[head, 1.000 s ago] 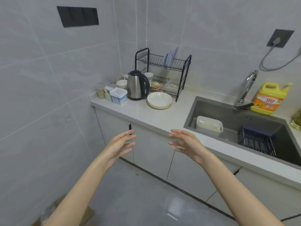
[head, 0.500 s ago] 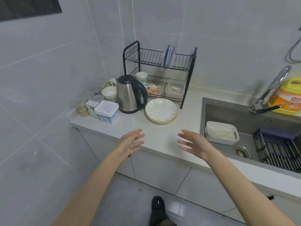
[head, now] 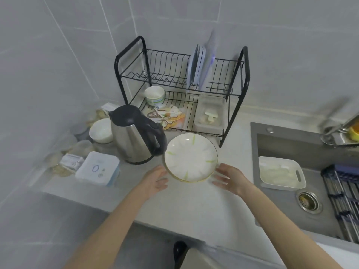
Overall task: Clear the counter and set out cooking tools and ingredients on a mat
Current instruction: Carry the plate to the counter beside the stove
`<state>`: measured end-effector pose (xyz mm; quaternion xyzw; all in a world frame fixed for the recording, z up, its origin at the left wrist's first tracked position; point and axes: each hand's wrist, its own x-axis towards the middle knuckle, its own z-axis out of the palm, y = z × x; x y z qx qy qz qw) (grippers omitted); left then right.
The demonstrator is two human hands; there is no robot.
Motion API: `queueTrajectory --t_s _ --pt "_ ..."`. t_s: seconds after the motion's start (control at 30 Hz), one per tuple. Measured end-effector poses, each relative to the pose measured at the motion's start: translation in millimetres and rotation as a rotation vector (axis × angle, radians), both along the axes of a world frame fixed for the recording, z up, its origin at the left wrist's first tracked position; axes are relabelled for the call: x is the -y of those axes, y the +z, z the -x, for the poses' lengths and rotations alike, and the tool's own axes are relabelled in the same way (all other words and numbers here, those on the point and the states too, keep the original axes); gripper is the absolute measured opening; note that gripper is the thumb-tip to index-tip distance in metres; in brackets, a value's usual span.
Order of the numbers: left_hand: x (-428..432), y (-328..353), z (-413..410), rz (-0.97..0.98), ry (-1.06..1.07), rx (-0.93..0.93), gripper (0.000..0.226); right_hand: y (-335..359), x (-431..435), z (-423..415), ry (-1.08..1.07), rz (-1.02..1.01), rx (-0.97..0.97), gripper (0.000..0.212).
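Note:
A stack of white plates [head: 190, 157] with green streaks lies on the grey counter [head: 194, 202], in front of the black dish rack [head: 180, 88]. My left hand [head: 155, 180] is at the stack's near left rim, fingers straight. My right hand [head: 230, 178] is at the near right rim, fingers spread. Both hands hold nothing. Whether the fingertips touch the rim I cannot tell. A steel kettle [head: 136, 135] with a black handle stands just left of the plates.
A white lidded box [head: 97, 168], a white bowl [head: 101, 131] and small jars crowd the left corner. The rack holds upright plates, a cup [head: 155, 96], packets and a clear tub [head: 209, 113]. On the right the sink [head: 303, 191] contains a white tray [head: 280, 172] and a dark wire rack.
I have stepped closer and look further down. Both hands moved forward over the counter, from open air in front of it to either side of the plate stack.

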<state>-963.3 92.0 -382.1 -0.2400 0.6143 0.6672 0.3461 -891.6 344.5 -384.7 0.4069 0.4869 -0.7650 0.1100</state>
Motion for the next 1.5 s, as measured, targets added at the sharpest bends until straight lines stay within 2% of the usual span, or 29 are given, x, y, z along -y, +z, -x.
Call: queueTrajectory --t_s 0.1,0.23,0.7,0.9,1.07,1.23,1.5 --pt "-5 -11 24 -0.032 0.04 0.047 0.018 -12 1 23 0.03 0.003 0.024 0.013" --pt "-10 -24 46 -0.075 0.022 0.048 0.02 -21 0 35 0.029 0.004 0.031 0.025" --pt "-4 -36 51 -0.162 -0.099 -0.059 0.033 -23 5 21 -0.022 -0.085 0.009 0.03" --pt "14 -37 30 -0.238 -0.131 -0.025 0.042 -16 20 -14 -0.066 -0.13 0.019 0.026" --pt "27 -21 13 -0.271 -0.224 -0.067 0.043 -3 41 -51 -0.141 -0.175 0.0 0.028" --pt "34 12 -2 -0.285 -0.357 -0.135 0.033 21 65 -100 -0.232 -0.242 -0.046 0.03" --pt "9 77 -40 -0.396 -0.563 -0.234 0.037 85 97 -188 -0.523 -0.353 -0.12 0.028"
